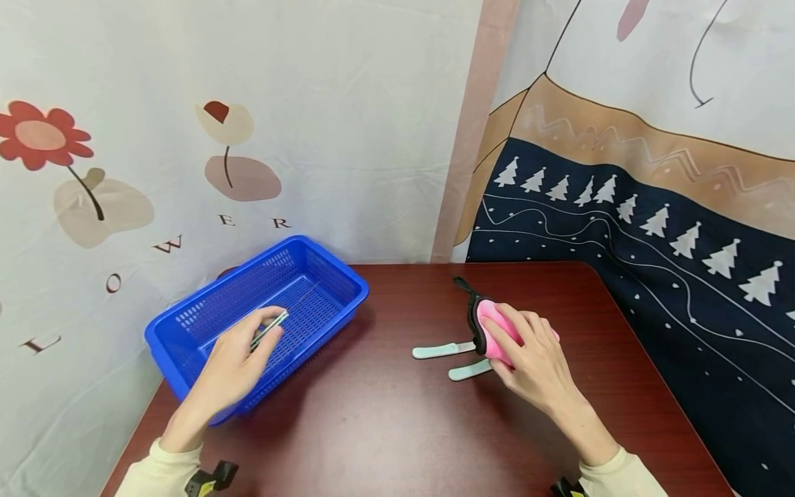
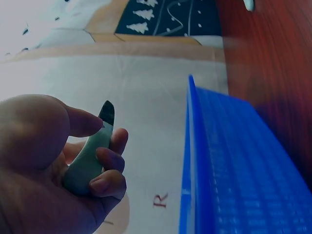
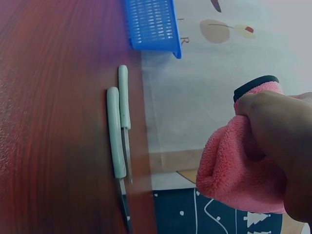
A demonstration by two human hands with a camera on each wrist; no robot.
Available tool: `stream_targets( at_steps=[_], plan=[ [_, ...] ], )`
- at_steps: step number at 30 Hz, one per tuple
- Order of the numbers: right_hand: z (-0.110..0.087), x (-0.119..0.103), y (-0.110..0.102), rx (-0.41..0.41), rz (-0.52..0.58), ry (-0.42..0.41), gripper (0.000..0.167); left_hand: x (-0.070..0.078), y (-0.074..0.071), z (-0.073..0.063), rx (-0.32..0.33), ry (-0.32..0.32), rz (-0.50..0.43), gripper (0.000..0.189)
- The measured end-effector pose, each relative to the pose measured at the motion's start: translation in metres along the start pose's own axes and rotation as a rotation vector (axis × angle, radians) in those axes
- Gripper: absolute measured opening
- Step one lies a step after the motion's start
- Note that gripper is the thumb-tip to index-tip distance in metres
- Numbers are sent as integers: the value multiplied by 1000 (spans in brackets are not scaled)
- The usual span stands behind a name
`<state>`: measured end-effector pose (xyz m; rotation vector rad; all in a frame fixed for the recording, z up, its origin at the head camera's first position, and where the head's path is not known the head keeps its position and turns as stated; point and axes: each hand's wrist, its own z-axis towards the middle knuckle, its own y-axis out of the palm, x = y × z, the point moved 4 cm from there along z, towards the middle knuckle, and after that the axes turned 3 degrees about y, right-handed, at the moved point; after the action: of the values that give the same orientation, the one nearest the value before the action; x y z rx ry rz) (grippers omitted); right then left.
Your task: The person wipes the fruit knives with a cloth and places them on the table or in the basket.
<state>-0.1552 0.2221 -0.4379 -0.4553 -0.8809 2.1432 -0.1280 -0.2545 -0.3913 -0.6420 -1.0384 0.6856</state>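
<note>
Basket (image 1: 310, 297) stands left of two knives (image 1: 442, 351) on the table (image 1: 373, 442).

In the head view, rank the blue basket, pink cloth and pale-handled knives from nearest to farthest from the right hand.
1. Pink cloth: gripped in the right hand.
2. Pale-handled knives: on the table, just left of the hand.
3. Blue basket: farther left.

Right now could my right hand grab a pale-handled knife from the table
Probably not yet: your right hand holds the pink cloth, though both knife handles lie uncovered close by.
</note>
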Motion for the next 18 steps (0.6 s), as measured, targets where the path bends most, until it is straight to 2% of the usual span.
stream_targets(
  at_steps=[8,15,18],
  plan=[
    [-7,4,-3,-6,-6,24,63,-26,-8,8,-93,-83,14,38],
    [-7,5,-5,26,8,15,62,-47,-17,23,-75,-52,59,33],
    [-8,5,-5,39,5,5,61,-54,-18,28,-93,-55,63,34]
  ],
)
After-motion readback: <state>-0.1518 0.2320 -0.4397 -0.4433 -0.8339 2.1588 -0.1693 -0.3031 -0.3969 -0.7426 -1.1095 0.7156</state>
